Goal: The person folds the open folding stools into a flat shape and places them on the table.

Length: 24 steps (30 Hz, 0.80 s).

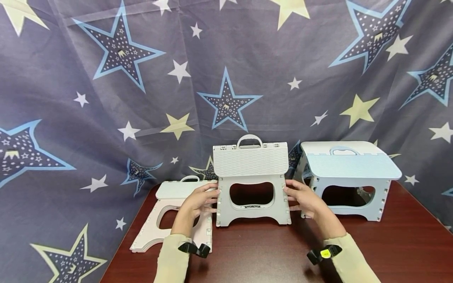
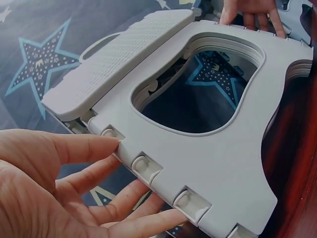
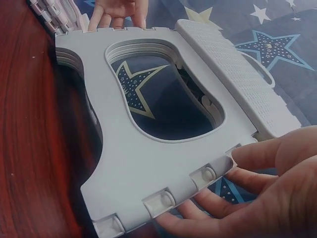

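Observation:
A grey-white folding step stool (image 1: 253, 159) stands upright at the middle of the table, seen front on in the head view. Its legs look folded together, with a textured top panel above and a handle loop at the top. My left hand (image 1: 199, 200) holds its left side edge; in the left wrist view the thumb (image 2: 89, 147) lies at the hinged edge and other fingers reach behind. On the opposite edge, my right hand (image 1: 306, 197) holds it the same way, with its thumb (image 3: 262, 152) at the hinge line. Some fingertips are hidden behind the stool.
A pinkish-white folded stool (image 1: 173, 190) leans to the left, partly behind my left forearm. To the right stands a light-blue stool (image 1: 352, 169) with its legs spread. The dark red table (image 1: 262, 251) meets a star-patterned curtain (image 1: 247, 47) at the back.

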Available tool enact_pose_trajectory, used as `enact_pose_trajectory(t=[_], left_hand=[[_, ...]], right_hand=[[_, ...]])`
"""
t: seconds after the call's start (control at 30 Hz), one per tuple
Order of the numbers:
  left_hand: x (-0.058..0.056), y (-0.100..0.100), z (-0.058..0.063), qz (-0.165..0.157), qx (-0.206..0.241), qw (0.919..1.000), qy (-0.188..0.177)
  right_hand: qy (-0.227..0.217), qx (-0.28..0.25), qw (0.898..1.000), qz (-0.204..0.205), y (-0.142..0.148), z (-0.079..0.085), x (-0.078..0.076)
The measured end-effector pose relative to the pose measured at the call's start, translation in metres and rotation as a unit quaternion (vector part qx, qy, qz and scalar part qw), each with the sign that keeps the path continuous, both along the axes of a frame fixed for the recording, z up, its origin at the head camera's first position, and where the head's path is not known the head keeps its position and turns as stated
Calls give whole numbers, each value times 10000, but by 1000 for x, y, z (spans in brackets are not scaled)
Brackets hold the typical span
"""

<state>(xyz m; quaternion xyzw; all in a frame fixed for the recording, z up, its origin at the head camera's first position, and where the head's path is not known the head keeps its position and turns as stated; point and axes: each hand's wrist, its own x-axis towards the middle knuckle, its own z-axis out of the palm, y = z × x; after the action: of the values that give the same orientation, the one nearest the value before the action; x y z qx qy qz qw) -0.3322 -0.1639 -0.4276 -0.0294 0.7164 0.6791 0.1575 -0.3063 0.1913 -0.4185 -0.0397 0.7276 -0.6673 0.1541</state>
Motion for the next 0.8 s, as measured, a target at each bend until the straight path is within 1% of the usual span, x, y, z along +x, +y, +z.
enact_pose_trajectory(t=[0.13, 0.3, 0.4, 0.47, 0.57, 0.63, 0.8], left_hand=[[1, 2, 3, -18, -22, 10000, -7], [0, 2, 4, -56, -25, 10000, 7], [1, 0, 5, -153, 44, 9999, 66], [2, -3, 7, -311, 121, 9993, 138], [3, -5, 10, -418, 101, 9989, 208], [3, -4, 12, -429, 10, 9989, 163], [1, -2, 15, -290, -259, 9992, -19]], right_hand=[[-19, 13, 10000, 35, 1, 2, 1], [-43, 60, 10000, 65, 2, 6, -1], [-70, 120, 9999, 61, 0, 10, -1], [-97, 154, 9998, 75, -1, 13, -2], [-164, 200, 9996, 106, -2, 17, -3], [-214, 234, 9994, 149, -2, 19, -3], [-397, 283, 9985, 249, -3, 20, -5]])
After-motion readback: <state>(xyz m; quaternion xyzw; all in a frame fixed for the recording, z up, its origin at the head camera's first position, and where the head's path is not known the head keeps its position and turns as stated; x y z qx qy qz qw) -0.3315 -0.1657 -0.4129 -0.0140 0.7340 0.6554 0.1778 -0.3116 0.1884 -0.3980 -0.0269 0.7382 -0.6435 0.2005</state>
